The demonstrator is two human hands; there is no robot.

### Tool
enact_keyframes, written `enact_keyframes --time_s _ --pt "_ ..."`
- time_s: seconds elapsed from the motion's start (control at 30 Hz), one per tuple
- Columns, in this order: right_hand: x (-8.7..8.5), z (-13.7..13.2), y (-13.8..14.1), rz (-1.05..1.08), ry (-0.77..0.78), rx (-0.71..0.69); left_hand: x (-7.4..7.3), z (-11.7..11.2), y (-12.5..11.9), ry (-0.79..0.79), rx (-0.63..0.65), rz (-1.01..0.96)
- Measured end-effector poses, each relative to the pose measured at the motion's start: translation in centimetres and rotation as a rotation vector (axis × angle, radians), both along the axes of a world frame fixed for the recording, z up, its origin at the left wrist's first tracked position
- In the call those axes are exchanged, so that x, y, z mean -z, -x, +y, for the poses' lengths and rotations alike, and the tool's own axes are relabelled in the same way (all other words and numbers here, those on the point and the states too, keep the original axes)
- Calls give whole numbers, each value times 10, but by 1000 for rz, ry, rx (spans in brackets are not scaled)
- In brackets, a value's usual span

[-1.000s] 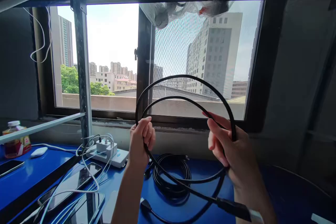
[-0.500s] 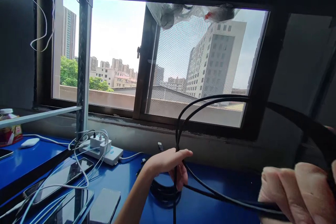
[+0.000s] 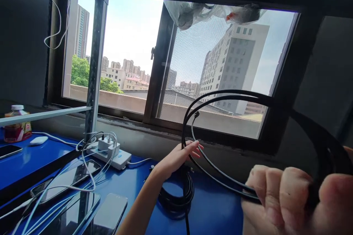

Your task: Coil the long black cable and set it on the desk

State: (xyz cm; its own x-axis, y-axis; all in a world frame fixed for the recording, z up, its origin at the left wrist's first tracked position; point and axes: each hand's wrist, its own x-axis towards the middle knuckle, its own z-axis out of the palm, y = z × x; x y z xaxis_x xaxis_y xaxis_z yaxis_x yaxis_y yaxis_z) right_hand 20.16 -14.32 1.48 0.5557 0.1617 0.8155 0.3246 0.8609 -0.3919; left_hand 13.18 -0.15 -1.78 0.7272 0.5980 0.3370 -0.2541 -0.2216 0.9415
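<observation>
Black cable loops point(image 3: 228, 98) hang in the air in front of the window, gathered in my right hand point(image 3: 286, 198), which is closed around them at the lower right. My left hand point(image 3: 180, 156) reaches to the left side of these loops. Its thumb and fingers are stretched out and apart, with the cable passing behind the hand. A free end with a small dark connector point(image 3: 196, 114) sticks up inside the loops. Below my left hand, another black cable coil point(image 3: 176, 205) lies on the blue table point(image 3: 215, 209).
Several phones point(image 3: 110, 211) lie at the left among white cables. A power strip point(image 3: 122, 158) with chargers stands by the wall, near a shelf post point(image 3: 96, 58). A bottle point(image 3: 16, 126) and a white mouse-like item point(image 3: 39, 140) are farther left. Plastic bags point(image 3: 190, 14) hang above.
My right hand has moved left and slightly up with the loops. My left hand has risen and its fingers have straightened. The connector end now shows inside the loops. The view has shifted slightly.
</observation>
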Motion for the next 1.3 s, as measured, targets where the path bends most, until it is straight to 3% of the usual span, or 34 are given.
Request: enact_keyframes --time_s 0.1,0.17,0.33,0.5,0.73,0.9,1.03,1.1,1.2,1.3 --pt "-10 17 -3 159 -40 -116 -4 -3 -3 176 -54 -328" --pt "-13 30 -6 239 11 -158 -9 -5 -2 283 -45 -490" --pt "-9 48 -19 277 147 -54 -19 -8 7 320 -194 -687" --pt "-5 46 -24 154 217 87 -26 -5 21 213 -421 -624" --pt "0 53 -31 134 323 169 -35 -7 45 96 -453 -452" --pt "7 66 -31 -63 382 392 -39 -13 54 -69 -531 -432" --pt "8 73 -28 -203 314 575 -43 -22 60 -217 -553 -416" --pt "7 72 -25 -263 308 523 -44 -25 61 -249 -589 -439" --pt "6 68 -19 -274 441 259 -44 -27 61 -239 -634 -503" --pt "6 64 -19 -156 538 55 -41 -21 57 -187 -633 -493"
